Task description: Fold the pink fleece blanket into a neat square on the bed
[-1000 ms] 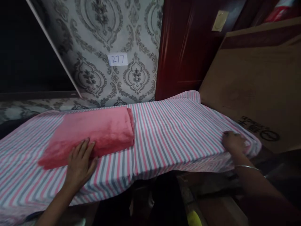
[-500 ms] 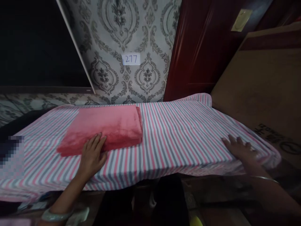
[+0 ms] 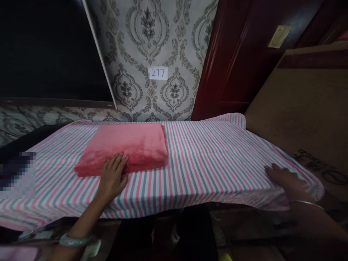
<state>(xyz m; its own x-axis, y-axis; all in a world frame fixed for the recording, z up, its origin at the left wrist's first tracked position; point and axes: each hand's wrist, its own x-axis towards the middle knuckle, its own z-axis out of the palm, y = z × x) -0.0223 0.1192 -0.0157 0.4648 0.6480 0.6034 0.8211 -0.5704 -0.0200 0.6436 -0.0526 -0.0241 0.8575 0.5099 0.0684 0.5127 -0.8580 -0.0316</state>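
A folded pink plush blanket (image 3: 127, 141) lies on the left half of a table spread with a pink, grey and white striped cloth (image 3: 206, 159). My left hand (image 3: 112, 177) rests against the blanket's near edge, fingers stretched out over its front side and the palm low over the cloth. On the far right, my right hand (image 3: 285, 179) lies on the striped cloth close to the table's front corner. Its fingers are extended and nothing shows in them; part of it is dim.
A large cardboard box (image 3: 301, 101) stands at the right end of the table. Behind are a dark television screen (image 3: 51, 50), patterned wallpaper with a paper label (image 3: 158, 73) reading 277, and a dark red door (image 3: 231, 65). The cloth hangs over the front edge.
The view has shifted slightly, so the wall and blanket sit a little further right. My left hand stays at the blanket's near edge; my right hand stays on the cloth, its fingers less spread.
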